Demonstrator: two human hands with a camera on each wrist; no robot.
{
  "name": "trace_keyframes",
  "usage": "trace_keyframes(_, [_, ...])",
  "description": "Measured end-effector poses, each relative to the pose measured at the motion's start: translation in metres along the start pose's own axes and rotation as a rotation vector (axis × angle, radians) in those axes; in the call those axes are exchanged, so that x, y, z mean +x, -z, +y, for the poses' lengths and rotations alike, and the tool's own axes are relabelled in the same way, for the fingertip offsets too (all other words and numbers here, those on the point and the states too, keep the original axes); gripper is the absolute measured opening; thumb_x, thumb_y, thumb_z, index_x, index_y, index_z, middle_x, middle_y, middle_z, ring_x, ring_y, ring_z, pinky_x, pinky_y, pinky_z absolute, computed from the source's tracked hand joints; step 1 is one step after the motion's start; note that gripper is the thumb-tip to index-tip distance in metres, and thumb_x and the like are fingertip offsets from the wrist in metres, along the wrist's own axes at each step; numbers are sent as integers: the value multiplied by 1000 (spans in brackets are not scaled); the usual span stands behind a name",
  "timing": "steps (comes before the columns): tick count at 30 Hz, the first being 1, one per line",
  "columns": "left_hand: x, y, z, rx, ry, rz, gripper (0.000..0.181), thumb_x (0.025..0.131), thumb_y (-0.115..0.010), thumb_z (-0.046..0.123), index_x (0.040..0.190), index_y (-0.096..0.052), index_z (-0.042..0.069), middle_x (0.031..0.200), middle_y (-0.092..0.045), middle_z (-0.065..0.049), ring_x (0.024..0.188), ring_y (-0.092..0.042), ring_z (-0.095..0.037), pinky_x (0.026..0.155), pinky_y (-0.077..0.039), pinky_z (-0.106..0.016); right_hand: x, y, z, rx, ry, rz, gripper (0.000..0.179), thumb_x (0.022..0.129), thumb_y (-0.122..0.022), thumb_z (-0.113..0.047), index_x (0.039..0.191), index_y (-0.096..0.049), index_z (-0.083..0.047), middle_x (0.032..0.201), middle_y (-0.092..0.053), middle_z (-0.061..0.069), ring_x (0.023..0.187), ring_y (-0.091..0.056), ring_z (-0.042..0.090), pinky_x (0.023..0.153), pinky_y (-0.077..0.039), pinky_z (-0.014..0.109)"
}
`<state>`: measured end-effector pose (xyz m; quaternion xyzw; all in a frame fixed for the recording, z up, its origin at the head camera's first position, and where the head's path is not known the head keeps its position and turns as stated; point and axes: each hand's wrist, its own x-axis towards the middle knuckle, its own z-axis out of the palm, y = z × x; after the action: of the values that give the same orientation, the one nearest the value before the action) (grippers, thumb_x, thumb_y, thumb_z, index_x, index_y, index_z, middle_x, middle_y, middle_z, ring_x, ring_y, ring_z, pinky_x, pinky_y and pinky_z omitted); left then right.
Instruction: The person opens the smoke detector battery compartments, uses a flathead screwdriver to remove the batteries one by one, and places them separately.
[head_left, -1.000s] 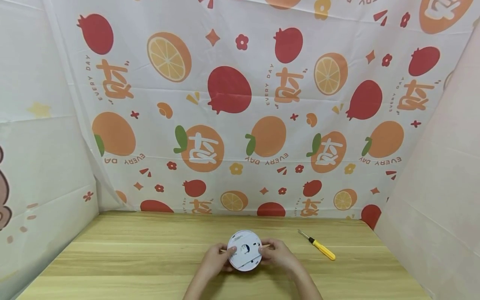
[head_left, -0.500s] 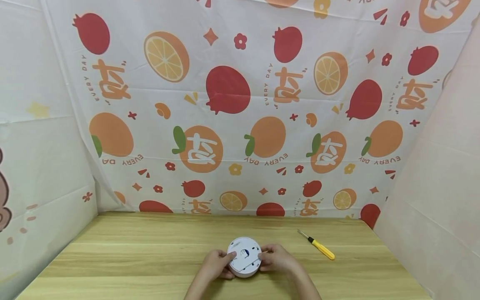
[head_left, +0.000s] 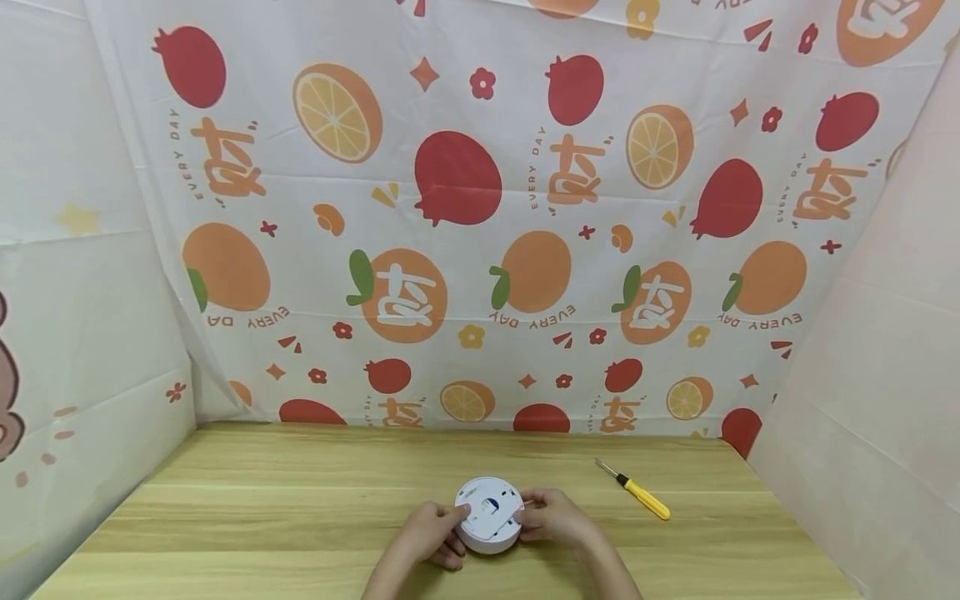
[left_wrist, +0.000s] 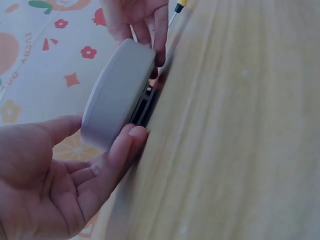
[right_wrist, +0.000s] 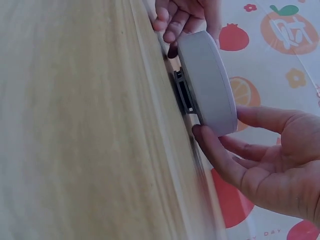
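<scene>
A round white plastic device, like a smoke detector, is held between both hands just over the table, its flat back facing up. That back has small slots and a central hole with something blue in it. My left hand grips the left edge, thumb on top and fingers below. My right hand grips the opposite edge the same way. In the left wrist view, the smooth side wall of the device shows between thumb and fingers. A black slotted piece sticks out from its underside in the right wrist view.
A screwdriver with a yellow handle lies on the wooden table, right of the hands. Behind the table hangs a fruit-printed cloth, and pale cloth panels close off both sides.
The device has tipped from facing the camera to lying flatter, and has come lower and nearer the body. Both hands moved down slightly with it. The screwdriver stayed in place.
</scene>
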<state>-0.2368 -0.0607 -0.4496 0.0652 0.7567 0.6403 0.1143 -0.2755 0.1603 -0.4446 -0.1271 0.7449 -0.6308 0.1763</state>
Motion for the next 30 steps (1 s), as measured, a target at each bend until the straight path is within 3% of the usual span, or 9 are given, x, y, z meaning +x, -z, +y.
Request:
trace_keyframes(3, [-2,3,1,27,13,-37,44,97,-45,29,80,-58,-10,62,-62,-14,49,-61,-18,48,-55,-31,2,2,0,3,26,46,39,87,-55,1,118,-43,21,101,-58,17,90,-59,25,79,-52,40])
trace_keyframes(6, [-3,6,1,36,27,-30,50,98,-42,33,79,-57,-10,63,-62,-13,50,-61,-19,48,-55,-32,2,3,0,-8,27,84,39,89,-54,-4,119,-43,20,106,-57,20,93,-58,27,80,-52,41])
trace_keyframes(10, [-1,8,0,11,23,53,46,98,-42,31,84,-55,-11,67,-60,-11,52,-60,-17,49,-55,-31,1,2,-2,-18,-11,73,40,90,-54,-7,120,-43,17,103,-56,19,89,-59,27,75,-54,40])
trace_keyframes(14, [5,5,-2,-50,-22,150,40,95,-48,22,99,-47,-18,76,-58,-13,55,-60,-18,52,-56,-33,0,0,-4,-9,-50,55,42,89,-56,-8,121,-42,15,100,-55,17,83,-60,25,71,-55,39])
trace_keyframes(17, [8,2,-3,-101,-56,184,42,93,-51,15,109,-40,-22,85,-57,-17,60,-60,-19,55,-56,-35,-2,-1,-5,-3,-67,59,44,89,-57,-8,123,-41,14,101,-53,17,80,-60,22,69,-55,38])
trace_keyframes(20, [10,-1,-2,-140,-76,170,46,91,-51,10,117,-34,-24,95,-56,-23,68,-60,-20,60,-56,-36,-3,-2,-5,17,-76,66,46,87,-58,-5,124,-39,13,101,-52,18,77,-60,22,67,-56,38])
trace_keyframes(24, [10,-3,0,-194,-89,105,47,89,-50,3,123,-31,-23,103,-55,-26,77,-58,-20,66,-56,-36,-4,-1,-5,32,-56,63,46,85,-58,1,125,-38,14,102,-52,19,78,-60,24,67,-56,40])
trace_keyframes(27, [9,-4,0,-228,-78,87,41,87,-50,1,119,-37,-21,101,-56,-22,78,-58,-21,67,-56,-36,-2,0,-4,36,-29,72,45,86,-56,1,124,-37,15,103,-51,20,82,-59,24,70,-55,41])
trace_keyframes(30, [8,-5,1,-250,-53,108,33,87,-50,3,111,-40,-18,96,-54,-19,76,-58,-20,66,-56,-34,-2,0,-4,42,-17,92,44,87,-56,-3,123,-38,15,104,-50,21,84,-58,24,72,-55,41])
